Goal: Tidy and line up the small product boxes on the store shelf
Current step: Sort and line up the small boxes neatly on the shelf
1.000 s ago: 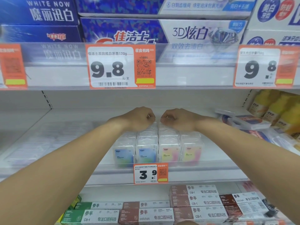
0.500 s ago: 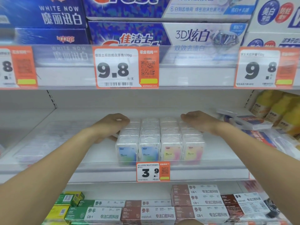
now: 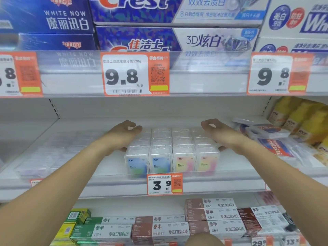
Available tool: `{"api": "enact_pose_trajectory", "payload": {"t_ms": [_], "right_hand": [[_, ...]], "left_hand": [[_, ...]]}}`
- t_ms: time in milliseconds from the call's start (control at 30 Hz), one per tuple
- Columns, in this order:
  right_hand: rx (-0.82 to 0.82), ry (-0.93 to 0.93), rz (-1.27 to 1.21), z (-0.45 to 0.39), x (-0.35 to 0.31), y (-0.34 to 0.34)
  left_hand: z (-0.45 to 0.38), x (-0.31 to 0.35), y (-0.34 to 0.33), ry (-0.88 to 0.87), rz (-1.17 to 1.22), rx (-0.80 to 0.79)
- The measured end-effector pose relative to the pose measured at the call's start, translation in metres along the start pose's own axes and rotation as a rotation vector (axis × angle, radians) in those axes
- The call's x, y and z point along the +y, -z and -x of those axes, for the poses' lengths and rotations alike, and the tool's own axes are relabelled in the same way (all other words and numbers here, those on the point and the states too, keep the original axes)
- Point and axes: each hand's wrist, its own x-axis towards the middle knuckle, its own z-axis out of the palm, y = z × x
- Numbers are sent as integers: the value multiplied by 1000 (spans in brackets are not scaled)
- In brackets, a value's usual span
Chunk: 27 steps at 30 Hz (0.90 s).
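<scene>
Four columns of small clear product boxes [image 3: 171,153] stand between the two hands on the middle shelf [image 3: 239,167], running several deep toward the back, with the front row just behind the shelf lip and above the 3.9 price tag [image 3: 164,184]. To the outer left of the block the left hand [image 3: 122,137] lies against its side, fingers loosely curved around the back corner, holding nothing clamped; its grip reads as loose and apart rather than closed on any box. On the opposite side the right hand [image 3: 215,133] mirrors it, palm along the right column and fingers bent lightly at the rear, likewise pinching nothing. Judged from how things lie, the boxes look already squared: fronts level, columns touching, no box visibly tilted or out of row. What seems left is a final squeeze or pull to settle the block, and perhaps attention to the loose flat packs [image 3: 266,132] lying askew beyond the right hand, which are not lined up; whether they belong to this task I cannot tell. Farther outward past the left hand, faint clear packages [image 3: 42,164] sit on the same shelf, too blurred to judge their order
</scene>
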Motion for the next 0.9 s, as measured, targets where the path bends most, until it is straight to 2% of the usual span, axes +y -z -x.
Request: {"api": "enact_pose_trajectory", "payload": {"t_ms": [33, 100, 167, 200, 267, 333, 400, 500, 533, 667, 800, 900], "right_hand": [[10, -4, -20, 3, 5, -1], [157, 61, 6, 7, 19, 3], [451, 269, 52, 11, 40, 17], [581, 363, 128, 14, 53, 29], [788, 362, 348, 23, 83, 54], [954, 167, 519, 30, 114, 76], [901, -59, 502, 36, 138, 90], [555, -216, 329, 32, 154, 102], [496, -201, 311, 29, 155, 103], [482, -124, 288, 15, 156, 98], [394, -96, 281, 7, 151, 100], [312, 53, 59, 17, 152, 112]], "left_hand": [[0, 1, -2, -11, -109, 24], [5, 8, -7, -103, -231, 231], [20, 25, -18, -375, -158, 505], [32, 37, -27, -529, -103, 572], [58, 64, -56, -746, -39, 476], [81, 87, -97, -839, -20, 250], [98, 104, -143, -883, -59, 76], [104, 121, -201, -828, -182, -72], [102, 126, -216, -788, -210, -99], [74, 137, -256, -677, -233, -97], [48, 147, -285, -602, -177, -115], [33, 151, -299, -574, -119, -98]]}}
